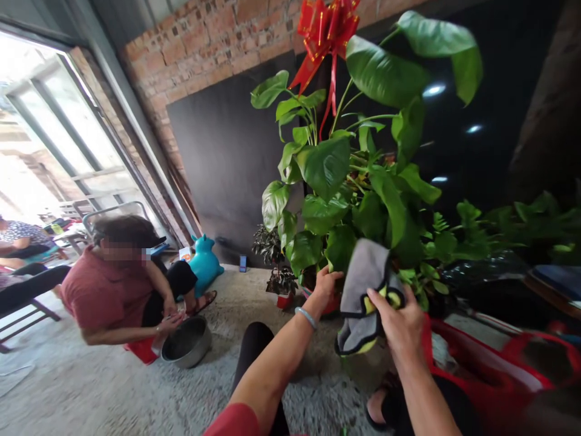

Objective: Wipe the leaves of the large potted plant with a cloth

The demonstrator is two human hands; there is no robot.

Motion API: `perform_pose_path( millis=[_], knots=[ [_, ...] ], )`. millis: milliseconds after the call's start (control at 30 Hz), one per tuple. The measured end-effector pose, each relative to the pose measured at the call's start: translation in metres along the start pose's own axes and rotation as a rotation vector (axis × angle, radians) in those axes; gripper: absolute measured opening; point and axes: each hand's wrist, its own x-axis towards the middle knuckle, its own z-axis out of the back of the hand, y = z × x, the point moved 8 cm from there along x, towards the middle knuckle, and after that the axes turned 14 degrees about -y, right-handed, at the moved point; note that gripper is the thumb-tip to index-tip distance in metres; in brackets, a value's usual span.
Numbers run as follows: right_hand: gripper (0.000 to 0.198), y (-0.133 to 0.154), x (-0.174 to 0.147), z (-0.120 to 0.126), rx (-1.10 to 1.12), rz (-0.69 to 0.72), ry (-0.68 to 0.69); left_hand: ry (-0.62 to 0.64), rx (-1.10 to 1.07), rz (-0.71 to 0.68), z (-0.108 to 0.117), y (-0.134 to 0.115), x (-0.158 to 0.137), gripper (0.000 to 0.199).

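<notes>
A grey cloth (363, 272) with black edging and a yellow underside is held in the right hand (402, 321), in front of the lower leaves of a large leafy plant (324, 166). The cloth is bunched between thumb and curled fingers, which are closed on it, while its loose part is left standing up above the hand and another fold is left hanging below. The left hand (325, 289) is placed just beside the cloth, among the lowest leaves near the base of the plant; its fingers are partly bent, and whether a leaf or stem is gripped by them cannot be told. A pale bracelet (306, 317) is worn on the left wrist.

The plant is topped by a red bow (329, 27) and is backed by dark panels (227, 127) set against a brick wall (204, 54). To its left, a small dark-leaved plant (279, 280) is seen on the concrete floor (181, 402). Farther left, a metal basin (197, 342) is set in front of a seated person in a red shirt (102, 287), by whose hands its rim is nearly met. Behind that person's knees a turquoise animal figure (204, 266) is seen.
</notes>
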Motion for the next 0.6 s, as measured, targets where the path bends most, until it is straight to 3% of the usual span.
perform_pose_path(
  millis=[100, 200, 300, 367, 433, 500, 567, 600],
  knots=[
    [0.049, 0.027, 0.005, -0.028, 0.089, -0.017, 0.067, 0.047, -0.028, 0.044, -0.003, 0.004, -0.004, 0.018],
    [0.049, -0.005, -0.002, -0.042, 0.133, -0.216, 0.116, 0.002, -0.038, 0.057, 0.004, 0.006, 0.003, 0.016],
    [0.044, -0.058, -0.021, -0.019, 0.100, -0.401, 0.114, -0.071, -0.092, 0.037, 0.017, 0.004, 0.015, 0.022],
    [0.042, -0.075, -0.025, 0.006, 0.077, -0.466, 0.100, -0.096, -0.120, 0.060, 0.023, 0.007, 0.019, 0.023],
    [0.045, -0.067, -0.012, 0.027, 0.025, -0.428, 0.021, -0.097, -0.121, 0.097, 0.023, 0.013, 0.019, 0.022],
    [0.054, -0.038, 0.013, 0.033, -0.027, -0.259, -0.097, -0.083, -0.123, 0.123, 0.019, 0.018, 0.015, 0.021],
    [0.064, -0.010, 0.032, 0.016, -0.042, -0.079, -0.138, -0.060, -0.132, 0.142, 0.012, 0.021, 0.010, 0.021],
    [0.066, -0.005, 0.036, 0.001, -0.033, -0.049, -0.097, -0.048, -0.140, 0.143, 0.008, 0.021, 0.008, 0.021]
  ],
)
